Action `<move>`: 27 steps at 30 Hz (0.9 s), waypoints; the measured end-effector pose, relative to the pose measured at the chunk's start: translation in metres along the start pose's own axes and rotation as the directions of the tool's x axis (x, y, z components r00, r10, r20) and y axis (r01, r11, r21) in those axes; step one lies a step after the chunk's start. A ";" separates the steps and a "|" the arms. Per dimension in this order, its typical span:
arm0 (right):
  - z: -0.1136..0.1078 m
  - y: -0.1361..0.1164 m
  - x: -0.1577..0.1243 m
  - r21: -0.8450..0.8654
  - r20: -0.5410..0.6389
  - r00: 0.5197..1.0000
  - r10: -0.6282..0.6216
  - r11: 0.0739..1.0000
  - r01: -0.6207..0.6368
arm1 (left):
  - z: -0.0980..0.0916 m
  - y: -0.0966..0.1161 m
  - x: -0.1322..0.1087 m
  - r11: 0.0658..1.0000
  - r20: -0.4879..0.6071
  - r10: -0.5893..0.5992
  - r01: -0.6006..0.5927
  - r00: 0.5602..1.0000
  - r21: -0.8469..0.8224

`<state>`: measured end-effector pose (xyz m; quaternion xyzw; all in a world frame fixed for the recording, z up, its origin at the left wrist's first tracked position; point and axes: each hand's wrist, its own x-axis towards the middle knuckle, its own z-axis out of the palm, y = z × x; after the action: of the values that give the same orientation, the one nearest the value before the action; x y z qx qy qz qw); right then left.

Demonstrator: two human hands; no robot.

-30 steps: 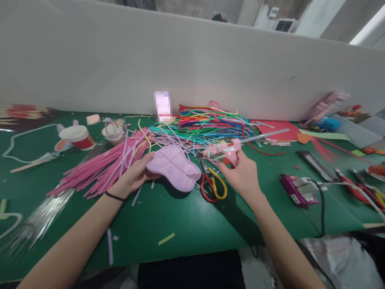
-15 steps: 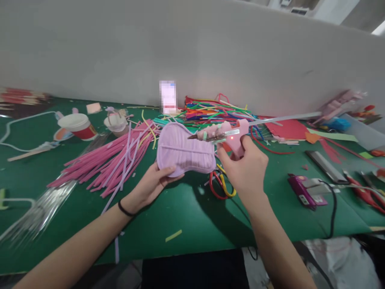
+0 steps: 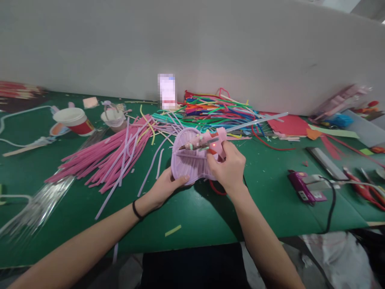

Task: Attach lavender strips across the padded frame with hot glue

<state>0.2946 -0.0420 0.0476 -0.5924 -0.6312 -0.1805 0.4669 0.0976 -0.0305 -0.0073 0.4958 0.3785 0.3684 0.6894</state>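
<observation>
My left hand (image 3: 164,188) grips the lower edge of a lilac padded fabric piece (image 3: 188,162) and holds it up, tilted toward me, just above the green table (image 3: 195,216). My right hand (image 3: 228,168) is wrapped round the handle of a pink glue gun (image 3: 207,141) with a red light lit on its side. The gun's nozzle points left and sits over the upper part of the fabric piece. A clear glue stick (image 3: 258,120) juts out of the gun's back to the right.
A heap of pink foam strips (image 3: 111,156) lies to the left, a multicoloured pile of strips (image 3: 216,110) behind. A paper cup (image 3: 73,120) and small tub (image 3: 112,118) stand far left. A purple device with black cord (image 3: 303,188) and red tools (image 3: 363,188) lie right.
The lilac piece was lifted from lying flat on the table and turned upright toward me. The glue gun came down and left until its nozzle sits over the fabric. The scissors are now hidden behind it.
</observation>
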 end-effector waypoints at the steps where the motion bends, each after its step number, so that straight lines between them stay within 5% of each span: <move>1: 0.002 -0.001 -0.001 0.007 0.007 1.000 -0.014 1.000 0.014 | 0.000 0.000 0.000 1.000 0.001 0.015 -0.015 1.000 0.023; 27: 0.007 -0.001 -0.006 0.013 0.038 0.999 -0.028 1.000 0.027 | 0.000 0.003 0.000 0.990 0.002 0.068 -0.067 0.998 0.123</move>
<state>0.2901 -0.0406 0.0394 -0.5842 -0.6492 -0.1717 0.4558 0.0970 -0.0302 -0.0045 0.5495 0.3843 0.3679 0.6442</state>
